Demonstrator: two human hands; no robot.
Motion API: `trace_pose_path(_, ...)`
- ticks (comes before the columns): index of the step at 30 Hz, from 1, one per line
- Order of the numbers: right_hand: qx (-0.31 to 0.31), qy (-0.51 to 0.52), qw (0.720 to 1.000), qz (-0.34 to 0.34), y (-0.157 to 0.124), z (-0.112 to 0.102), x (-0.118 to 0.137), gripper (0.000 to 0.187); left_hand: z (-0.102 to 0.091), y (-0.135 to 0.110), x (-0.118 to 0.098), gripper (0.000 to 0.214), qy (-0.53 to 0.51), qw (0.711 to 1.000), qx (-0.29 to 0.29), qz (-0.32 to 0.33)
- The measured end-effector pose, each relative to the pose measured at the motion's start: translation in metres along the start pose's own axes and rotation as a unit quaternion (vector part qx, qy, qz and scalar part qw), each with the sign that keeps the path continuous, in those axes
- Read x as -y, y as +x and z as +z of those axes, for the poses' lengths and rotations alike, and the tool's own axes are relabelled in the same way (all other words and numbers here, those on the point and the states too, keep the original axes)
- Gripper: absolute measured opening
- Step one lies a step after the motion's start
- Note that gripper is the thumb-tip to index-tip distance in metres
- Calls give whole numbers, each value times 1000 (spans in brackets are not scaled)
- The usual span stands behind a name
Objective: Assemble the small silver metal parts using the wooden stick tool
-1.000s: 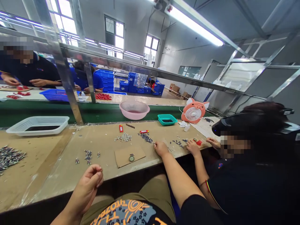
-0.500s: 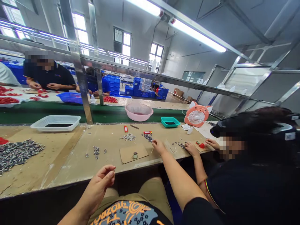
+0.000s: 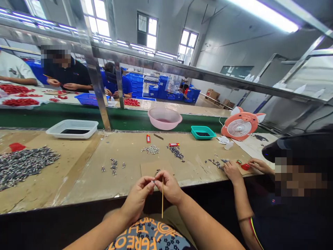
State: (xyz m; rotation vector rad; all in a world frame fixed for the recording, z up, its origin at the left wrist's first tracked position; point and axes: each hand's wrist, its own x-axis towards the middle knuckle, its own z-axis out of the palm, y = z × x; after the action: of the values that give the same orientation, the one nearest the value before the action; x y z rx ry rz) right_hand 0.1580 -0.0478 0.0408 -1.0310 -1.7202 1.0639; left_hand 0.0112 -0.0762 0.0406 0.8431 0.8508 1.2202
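My left hand (image 3: 137, 196) and my right hand (image 3: 170, 189) meet fingertip to fingertip over the near edge of the table. A small dark piece (image 3: 153, 181), too tiny to name, is pinched where they meet. A thin wooden stick (image 3: 162, 203) hangs downward from my right hand's fingers. Just behind the hands lies a cardboard pad (image 3: 147, 168), partly covered by them. Farther back are a pile of small pale pieces (image 3: 151, 149) and a pile of small dark pieces (image 3: 176, 153). To the left are small assembled clusters (image 3: 113, 166).
A large heap of small dark pieces (image 3: 28, 165) covers the left. Along the back stand a white basket (image 3: 91, 129), pink basin (image 3: 165, 119), green basket (image 3: 195, 133) and pig-shaped fan (image 3: 240, 126). A co-worker's hands (image 3: 232, 172) are at the right.
My right hand has come back from the dark pile, still with the stick, to meet my left hand, which has moved right and forward. The view has shifted.
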Motion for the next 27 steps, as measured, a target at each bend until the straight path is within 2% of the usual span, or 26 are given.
trace_pose_path(2, 15, -28, 999, -10, 1, -4, -3, 14, -3, 3, 4, 19, -8, 1000, -9, -7)
trace_pose_path(5, 33, 21, 999, -13, 4, -17, -13, 27, -11, 9, 6, 19, -41, 999, -17, -29)
trace_pose_path(8, -10, -2, 1000, -14, 8, -32, -25, 36, -22, 15, 3, 18, -92, 994, -47, -46)
trace_pose_path(10, -33, -63, 997, -6, 10, -38, -33, 31, -29, 18, 1, 18, -110, 990, -62, -55)
trace_pose_path(13, -35, -117, 992, 23, 13, -38, -43, 18, -36, 21, 1, 17, -121, 988, -62, -76)
trace_pose_path(17, -22, -190, 981, -7, 16, -34, -51, 11, -39, 24, 5, 16, -133, 984, -63, -103)
trace_pose_path(22, 16, -205, 977, -50, 18, -36, -50, 16, -41, 29, 10, 16, -135, 982, -57, -121)
trace_pose_path(27, 31, -206, 976, -56, 17, -37, -51, 14, -41, 32, 13, 16, -130, 982, -40, -131)
